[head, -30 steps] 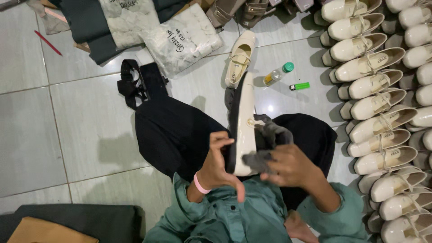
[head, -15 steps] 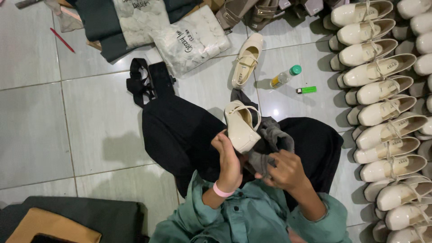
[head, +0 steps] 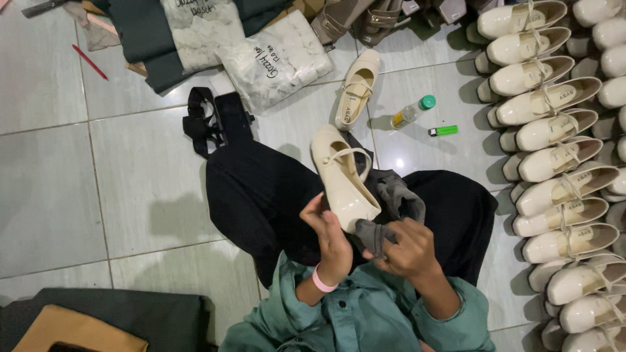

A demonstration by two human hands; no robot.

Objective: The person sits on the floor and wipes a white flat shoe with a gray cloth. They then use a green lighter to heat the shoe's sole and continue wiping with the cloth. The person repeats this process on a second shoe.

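My left hand (head: 331,236), with a pink band at the wrist, holds a cream strapped shoe (head: 343,178) by its toe end over my lap, upper side facing me. My right hand (head: 408,248) grips a grey cloth (head: 391,208) pressed against the shoe's toe. I sit on the tiled floor in black trousers and a teal shirt.
A second cream shoe (head: 357,89) lies on the floor ahead, beside a small green-capped bottle (head: 412,113) and a green lighter (head: 443,131). Rows of cream shoes (head: 554,163) fill the right side. Plastic-wrapped packs (head: 274,62), a black strap (head: 208,120) and a red pen (head: 89,62) lie farther off.
The shoe has turned from sole-up on edge to upper side facing me, and it now lies lower toward my hands. The cloth stays at its toe.
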